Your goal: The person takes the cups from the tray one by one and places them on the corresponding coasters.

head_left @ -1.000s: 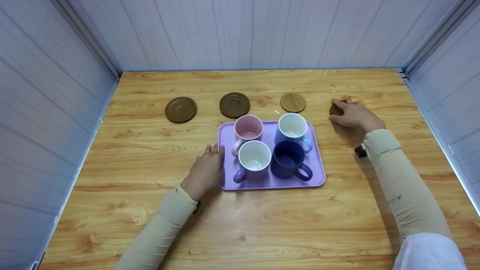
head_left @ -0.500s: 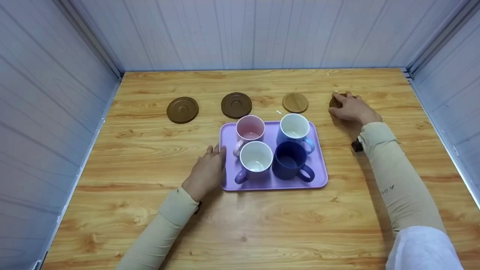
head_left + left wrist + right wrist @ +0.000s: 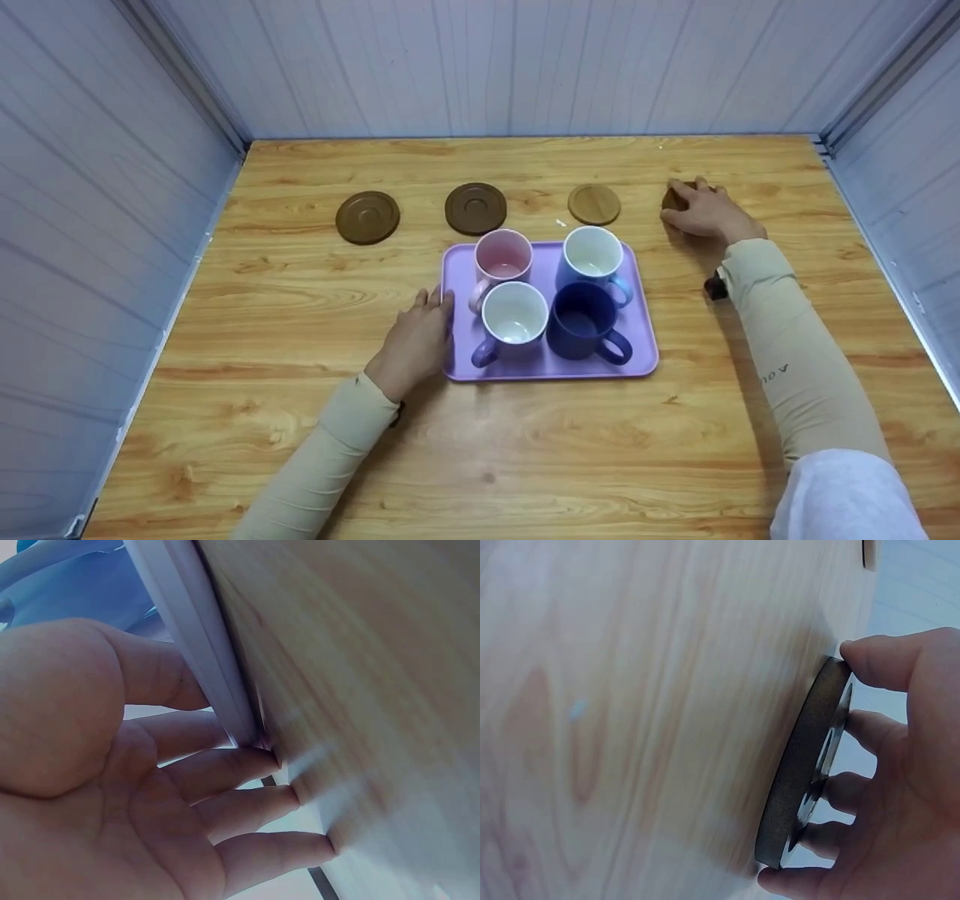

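In the head view a lilac tray (image 3: pixel 461 367) bears a pink mug (image 3: pixel 503 255), a white-lined mug with a purple handle (image 3: pixel 514 315), a light blue mug (image 3: pixel 592 255) and a dark blue mug (image 3: pixel 576 337). My left hand (image 3: pixel 414 337) lies against the tray's left edge. Thumb and fingers touch its rim (image 3: pixel 191 622), and other straight fingertips rest on the table. At the back right my right hand (image 3: pixel 709 212) spans a dark brown round coaster (image 3: pixel 799 772), thumb and little finger at opposite edges. The coaster lies flat on the table, partly covered in the head view.
Behind the tray a brown coaster (image 3: pixel 367 217), a darker brown coaster (image 3: pixel 475 208) and a light wood coaster (image 3: pixel 594 205) lie in a row. White scraps (image 3: pixel 561 223) lie nearby. Panelled walls (image 3: pixel 465 67) enclose the wooden table (image 3: pixel 570 457) at back and sides.
My right hand has moved a little farther back with the coaster, then nearly stopped. My left hand and the tray have stayed in place; the head view has shifted slightly.
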The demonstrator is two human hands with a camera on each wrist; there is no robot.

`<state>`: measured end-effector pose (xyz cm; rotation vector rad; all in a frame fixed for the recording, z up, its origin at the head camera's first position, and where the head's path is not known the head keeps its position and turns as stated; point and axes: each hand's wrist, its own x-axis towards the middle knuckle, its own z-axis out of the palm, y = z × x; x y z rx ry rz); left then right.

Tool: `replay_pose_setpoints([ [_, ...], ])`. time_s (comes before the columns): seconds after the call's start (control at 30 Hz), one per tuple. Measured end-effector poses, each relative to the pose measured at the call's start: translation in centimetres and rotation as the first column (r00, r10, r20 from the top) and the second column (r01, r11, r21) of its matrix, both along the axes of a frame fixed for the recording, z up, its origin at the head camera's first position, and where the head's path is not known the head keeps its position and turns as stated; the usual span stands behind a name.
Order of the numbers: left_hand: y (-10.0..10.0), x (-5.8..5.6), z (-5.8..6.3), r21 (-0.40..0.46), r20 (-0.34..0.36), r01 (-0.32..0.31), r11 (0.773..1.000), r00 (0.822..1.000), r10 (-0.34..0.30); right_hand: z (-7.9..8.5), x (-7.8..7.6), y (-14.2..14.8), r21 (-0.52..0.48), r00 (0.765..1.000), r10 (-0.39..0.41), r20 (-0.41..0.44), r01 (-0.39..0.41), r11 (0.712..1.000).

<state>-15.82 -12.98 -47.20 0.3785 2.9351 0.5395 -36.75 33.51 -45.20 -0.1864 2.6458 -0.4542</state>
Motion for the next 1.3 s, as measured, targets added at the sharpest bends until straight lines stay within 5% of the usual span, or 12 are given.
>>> replay_pose_setpoints([
  [0.93,-0.1,-0.1,0.1,-0.01,0.032,-0.005,1.0,0.999,0.005,-0.1,0.1,0.5,-0.039,0.999,-0.024,-0.042,0.023,0.999],
  [1.3,-0.1,0.2,0.1,-0.025,-0.035,0.016,1.0,0.999,-0.017,2.7,2.3,1.3,-0.079,0.991,-0.025,-0.13,0.015,0.997],
])
